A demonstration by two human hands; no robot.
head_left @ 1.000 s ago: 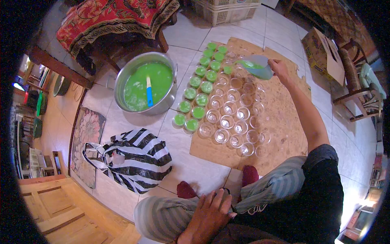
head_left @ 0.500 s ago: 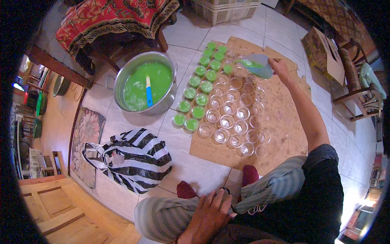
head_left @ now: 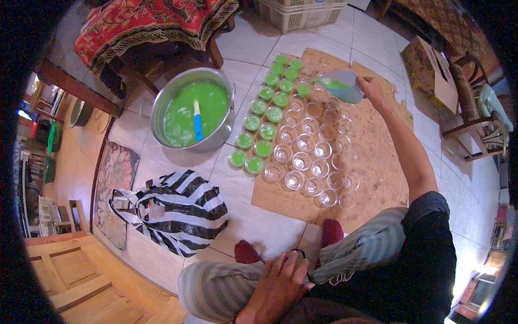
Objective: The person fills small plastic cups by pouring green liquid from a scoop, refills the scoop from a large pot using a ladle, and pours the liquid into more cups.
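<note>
- Right hand (head_left: 370,92): fingers curled round the near end of a translucent pouring jug (head_left: 352,96); grip itself partly hidden.
- Jug: held tilted above the far part of the cup rows, lip toward the left; green liquid (head_left: 335,85) pooled toward the lip. Whether a stream is falling: cannot tell.
- Risk: too steep a tilt, or a wrist slip at this long reach, could overfill a cup or spill between rims.
- Risk: a low jug could knock the empty clear plastic cups (head_left: 320,168); they look light, and stand closely packed beneath and nearer the person.
- Green-filled cups (head_left: 263,148): two columns along the left, plus one at the head of the next; opaque bright green, some with pale froth.
- Cardboard sheet (head_left: 377,178): under many of the cups, stained; a ragged edge could unsettle them if nudged.
- Left hand (head_left: 283,275): fingers loosely bent over the lap; cannot tell whether it holds anything.
- Metal pot (head_left: 221,139): left of the cups, well filled with frothy green liquid, blue-handled utensil (head_left: 198,128) standing in it.
</note>
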